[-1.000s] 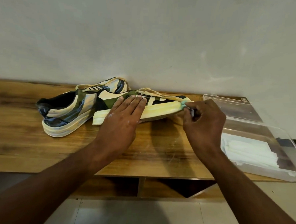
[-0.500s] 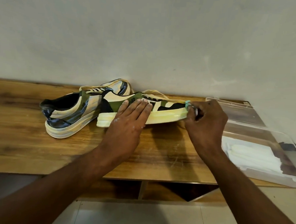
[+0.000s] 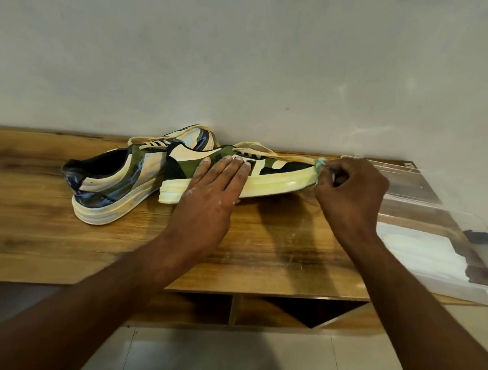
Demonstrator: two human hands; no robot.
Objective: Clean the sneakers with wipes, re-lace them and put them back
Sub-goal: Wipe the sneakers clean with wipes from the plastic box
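Green sneaker: lies on its side on the wooden bench, pale yellow sole facing the person, toe pointing to the right hand, heel past the left hand's thumb side.
Left hand: flat on the green sneaker's side, fingers straight and together, pressing it down; white flecks on the skin.
Right hand: at the toe of the green sneaker, fingers curled, pinching a small green wipe against the toe edge.
Lace: pale, loose, looping over the green sneaker beyond the left fingertips and running towards the right hand.
Blue sneaker: left of the left hand, upright on its sole, heel nearest the person, touching the heel end of the green sneaker.
Box: clear plastic, just right of the right hand, open, with white wipes lying inside.
Bench: under both hands, against a plain wall; open shelf spaces show beneath the forearms.
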